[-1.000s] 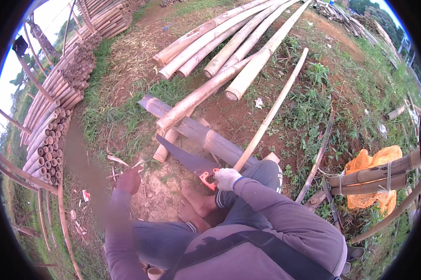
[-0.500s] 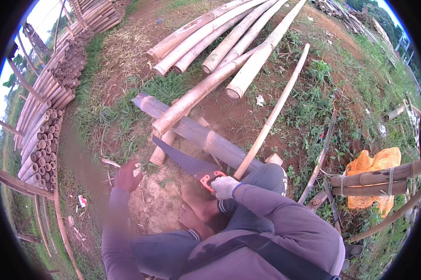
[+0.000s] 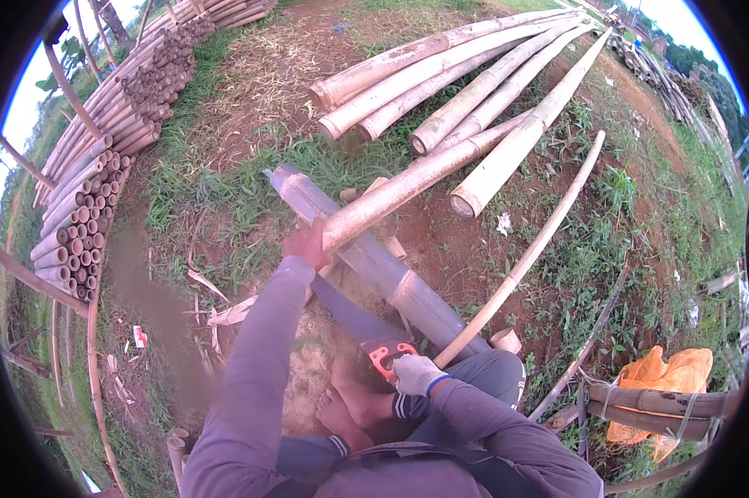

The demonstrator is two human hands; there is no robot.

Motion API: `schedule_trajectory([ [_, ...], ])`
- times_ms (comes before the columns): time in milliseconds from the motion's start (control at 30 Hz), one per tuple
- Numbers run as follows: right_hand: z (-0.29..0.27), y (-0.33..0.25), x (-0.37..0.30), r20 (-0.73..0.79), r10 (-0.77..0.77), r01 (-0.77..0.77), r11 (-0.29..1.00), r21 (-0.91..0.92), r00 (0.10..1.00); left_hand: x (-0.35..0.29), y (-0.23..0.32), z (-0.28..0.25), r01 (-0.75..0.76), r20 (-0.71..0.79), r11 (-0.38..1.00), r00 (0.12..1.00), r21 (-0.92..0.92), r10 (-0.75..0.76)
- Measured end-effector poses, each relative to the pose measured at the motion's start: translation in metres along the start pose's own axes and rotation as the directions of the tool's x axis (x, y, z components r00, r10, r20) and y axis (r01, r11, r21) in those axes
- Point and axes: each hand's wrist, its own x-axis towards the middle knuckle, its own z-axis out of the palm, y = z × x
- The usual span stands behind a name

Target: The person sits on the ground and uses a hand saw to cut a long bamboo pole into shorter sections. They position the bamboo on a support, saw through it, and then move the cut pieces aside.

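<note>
My left hand (image 3: pixel 306 242), bare, is closed at the near end of a long pale bamboo pole (image 3: pixel 416 188). That pole lies across a thicker grey-green bamboo length (image 3: pixel 370 262) on the ground. In a white glove with a blue cuff, my right hand (image 3: pixel 418 375) grips the orange-red handle of a handsaw (image 3: pixel 348 312). The dark blade points away and to the left, its tip close below my left hand. Exactly how the left fingers wrap the pole is partly hidden.
More bamboo poles (image 3: pixel 441 66) fan out ahead. A thin pole (image 3: pixel 548 236) slants up from my right knee. Stacked bamboo (image 3: pixel 84 224) stands at the left. An orange mesh sack (image 3: pixel 661 369) hangs by a tied bamboo rail (image 3: pixel 665 407) at the right. My bare feet (image 3: pixel 349 407) are near the saw.
My left hand has moved forward and right from open air onto the pole's end. My right hand still holds the saw. The view has shifted, so the scene sits lower and further right.
</note>
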Motion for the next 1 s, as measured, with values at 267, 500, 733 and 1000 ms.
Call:
schedule_trajectory([
  [267, -0.012, 0.002, 0.002, 0.009, 0.040, -0.041, 0.976, 0.215, 0.999, -0.081, -0.066, -0.109, -0.115, -0.031, 0.992, 0.993, -0.047, 0.114],
  [500, -0.082, -0.036, 0.118, -0.256, 0.380, 0.234, 0.103, 0.967, 0.889, -0.275, -0.173, -0.159, 0.016, 0.038, 0.996, 0.999, -0.084, -0.013],
  [733, -0.146, -0.098, 0.183, -0.329, 0.247, 0.401, -0.710, 0.579, 0.912, -0.423, -0.264, -0.097, 0.186, -0.057, 0.982, 0.981, 0.032, -0.184],
  [1000, -0.024, -0.216, 0.209, 0.087, -0.025, -0.087, -0.531, 0.843, 0.996, -0.484, -0.388, 0.005, 0.739, -0.223, 0.637, 0.673, 0.217, -0.705],
])
